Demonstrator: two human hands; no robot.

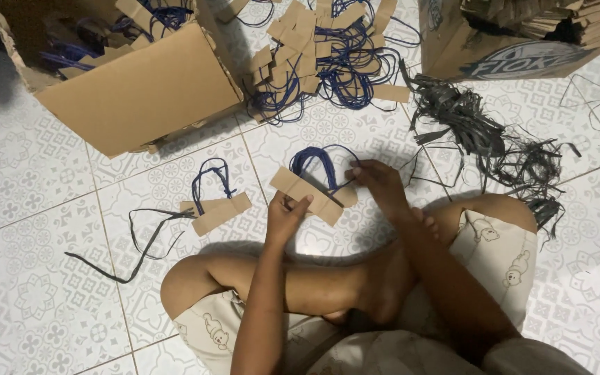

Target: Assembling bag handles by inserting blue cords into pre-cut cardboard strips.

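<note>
Left hand [286, 212]: pinches cardboard strip [305, 193].
Right hand [378, 179]: grips blue cord loop [317, 158].
Done: one handle [215, 205] beside.
Left: pile [321, 52] behind.

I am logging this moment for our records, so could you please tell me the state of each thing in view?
Left hand: pinching the brown cardboard strip with blue cord loops.
Right hand: gripping that strip's far end.
Second cardboard strip with blue cord: flat on floor, untouched.
Brown cardboard box: open, tipped sideways.
Pile of strips: heaped loosely.
Black shredded strands: tangled.

Patterned tile floor [29, 173] (white) bears 2 cardboard boxes [140, 90].
</note>
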